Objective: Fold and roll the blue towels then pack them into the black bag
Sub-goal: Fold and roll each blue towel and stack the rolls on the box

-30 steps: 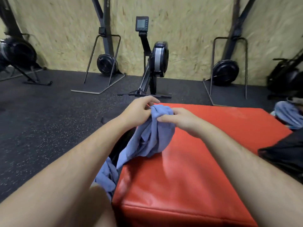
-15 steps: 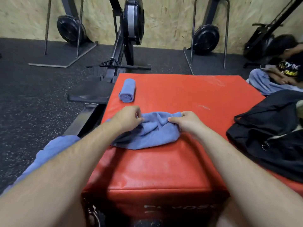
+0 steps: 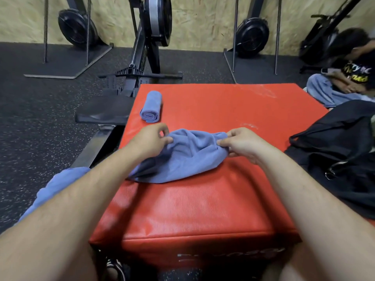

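Far left, a spare blue towel [image 3: 58,185] lies off the red padded box [image 3: 203,209], partly under the left forearm. A rolled blue towel [image 3: 151,105] rests near the box's far left corner. Nearer the person, the left hand [image 3: 150,141] pinches the left end of the crumpled blue towel [image 3: 182,157] lying on the box top, and the right hand [image 3: 241,144] pinches its right end. The black bag [image 3: 334,142] slumps on the box's right edge, apart from the towel. Beyond it a seated person [image 3: 345,78] is on the floor
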